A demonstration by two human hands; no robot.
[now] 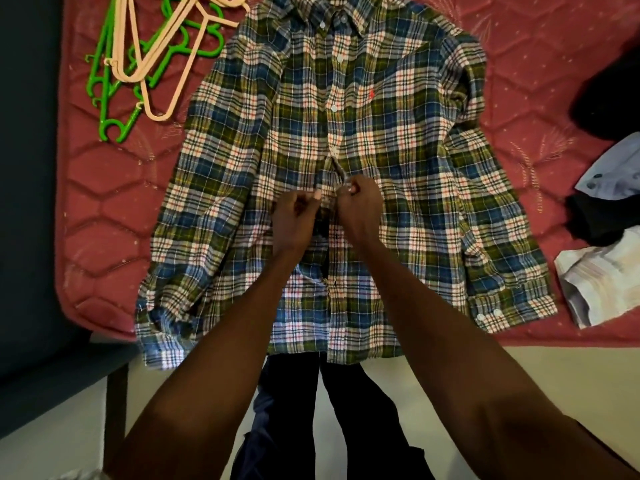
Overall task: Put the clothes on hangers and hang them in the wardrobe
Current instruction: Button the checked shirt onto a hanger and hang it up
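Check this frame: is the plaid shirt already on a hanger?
No, the plaid shirt lies flat on the mattress, with the hangers piled beside it.

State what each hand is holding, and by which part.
Both hands pinch the plaid shirt at its front button placket, around mid-length: the left hand on one edge, the right hand on the other.

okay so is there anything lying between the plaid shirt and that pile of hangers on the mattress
Nothing visible does. The plaid shirt lies flat on the red mattress, and the green and peach hangers sit just off its upper left shoulder with only bare mattress between. Both the left hand and right hand pinch the shirt's button placket.
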